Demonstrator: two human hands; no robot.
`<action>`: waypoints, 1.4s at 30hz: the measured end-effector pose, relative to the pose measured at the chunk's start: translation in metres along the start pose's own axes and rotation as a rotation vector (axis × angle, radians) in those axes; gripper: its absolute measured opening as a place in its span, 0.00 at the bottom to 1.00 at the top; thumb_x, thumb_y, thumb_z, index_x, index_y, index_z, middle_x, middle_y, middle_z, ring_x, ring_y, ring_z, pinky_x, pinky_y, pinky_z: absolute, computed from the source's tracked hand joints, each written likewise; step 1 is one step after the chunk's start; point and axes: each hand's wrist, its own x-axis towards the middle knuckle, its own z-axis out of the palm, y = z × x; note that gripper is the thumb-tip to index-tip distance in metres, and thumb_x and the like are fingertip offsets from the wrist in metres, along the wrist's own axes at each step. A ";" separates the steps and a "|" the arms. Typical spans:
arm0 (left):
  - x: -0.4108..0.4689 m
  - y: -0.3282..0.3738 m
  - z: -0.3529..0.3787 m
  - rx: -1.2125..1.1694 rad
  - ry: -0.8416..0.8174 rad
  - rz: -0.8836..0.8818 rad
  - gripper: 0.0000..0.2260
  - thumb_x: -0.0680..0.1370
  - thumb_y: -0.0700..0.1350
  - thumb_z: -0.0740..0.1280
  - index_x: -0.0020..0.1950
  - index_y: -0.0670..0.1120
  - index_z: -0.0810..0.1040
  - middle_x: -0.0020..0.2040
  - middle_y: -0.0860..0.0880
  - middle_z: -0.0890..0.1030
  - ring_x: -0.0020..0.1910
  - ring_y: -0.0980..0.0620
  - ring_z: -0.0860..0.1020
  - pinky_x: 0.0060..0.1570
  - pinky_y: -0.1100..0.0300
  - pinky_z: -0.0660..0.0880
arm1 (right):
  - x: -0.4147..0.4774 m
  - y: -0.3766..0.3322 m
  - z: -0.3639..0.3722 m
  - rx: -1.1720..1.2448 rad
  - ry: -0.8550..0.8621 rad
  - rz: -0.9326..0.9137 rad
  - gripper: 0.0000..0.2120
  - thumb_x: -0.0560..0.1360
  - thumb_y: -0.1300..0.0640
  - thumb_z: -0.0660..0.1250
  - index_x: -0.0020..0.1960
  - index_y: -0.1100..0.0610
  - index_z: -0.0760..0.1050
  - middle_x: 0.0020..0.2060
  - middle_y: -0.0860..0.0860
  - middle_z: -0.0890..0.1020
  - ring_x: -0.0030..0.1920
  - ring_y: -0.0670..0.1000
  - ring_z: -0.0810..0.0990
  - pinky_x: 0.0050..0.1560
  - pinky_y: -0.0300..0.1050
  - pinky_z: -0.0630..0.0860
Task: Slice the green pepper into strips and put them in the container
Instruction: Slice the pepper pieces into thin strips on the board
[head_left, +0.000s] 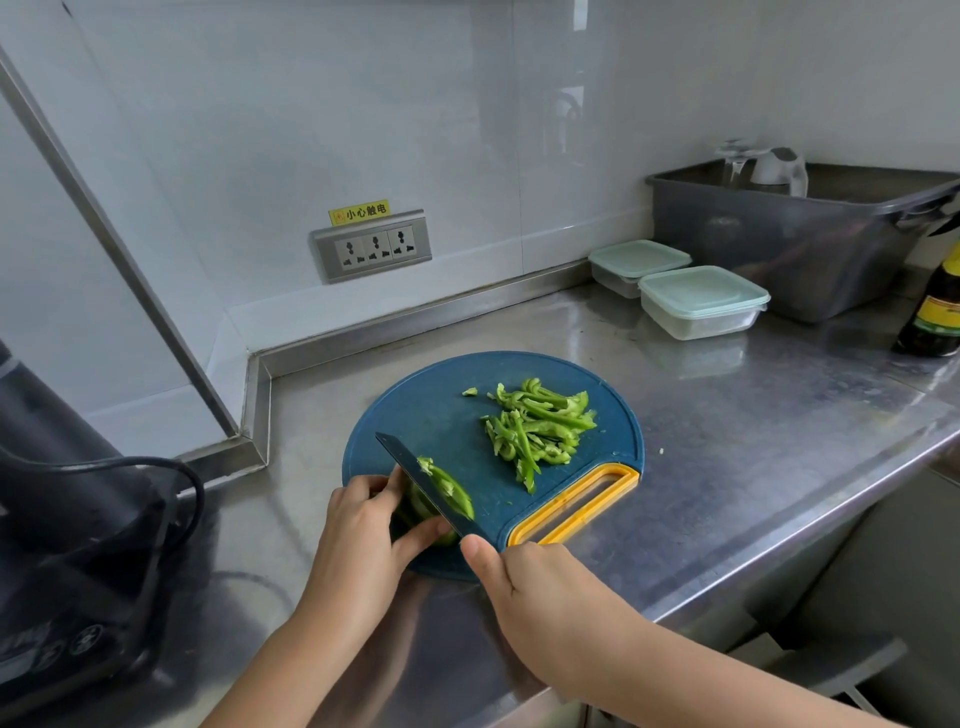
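While the right hand (519, 582) clamps its grip on the knife (400, 462), the left hand (358, 525) pins the light, likely slippery green pepper (452, 493) in a curled grip at the near edge of the board (431, 410), best held behind the blade.

The wall (363, 104) is white and smooth. A grey socket (371, 246) sits on it. The counter (727, 415) is shiny metal.

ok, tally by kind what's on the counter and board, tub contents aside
Lidded plastic containers: 2
Blue cutting board: 1
Knife: 1
Pepper piece being sliced: 1
Pepper strip pile: 1
Grey tub: 1
Dark sauce bottle: 1
Black appliance: 1
Total: 9
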 end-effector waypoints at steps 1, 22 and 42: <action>0.001 -0.001 0.000 0.004 -0.011 -0.003 0.23 0.73 0.56 0.69 0.66 0.51 0.74 0.58 0.49 0.73 0.60 0.51 0.66 0.48 0.65 0.59 | 0.001 -0.001 0.001 -0.018 -0.002 -0.005 0.25 0.80 0.40 0.43 0.32 0.55 0.60 0.29 0.51 0.64 0.27 0.49 0.63 0.30 0.39 0.62; 0.002 -0.002 0.003 0.119 -0.082 -0.010 0.22 0.74 0.58 0.66 0.61 0.45 0.78 0.60 0.46 0.71 0.59 0.48 0.65 0.56 0.61 0.65 | 0.030 -0.007 -0.005 -0.300 0.043 -0.093 0.24 0.84 0.46 0.43 0.55 0.60 0.72 0.36 0.55 0.70 0.42 0.58 0.74 0.43 0.50 0.75; -0.002 0.009 0.007 0.181 -0.061 -0.006 0.33 0.71 0.67 0.59 0.66 0.44 0.73 0.55 0.46 0.71 0.56 0.45 0.70 0.55 0.54 0.70 | 0.054 -0.012 -0.032 -0.355 -0.132 -0.045 0.23 0.83 0.64 0.49 0.76 0.53 0.52 0.33 0.54 0.61 0.30 0.53 0.66 0.29 0.45 0.67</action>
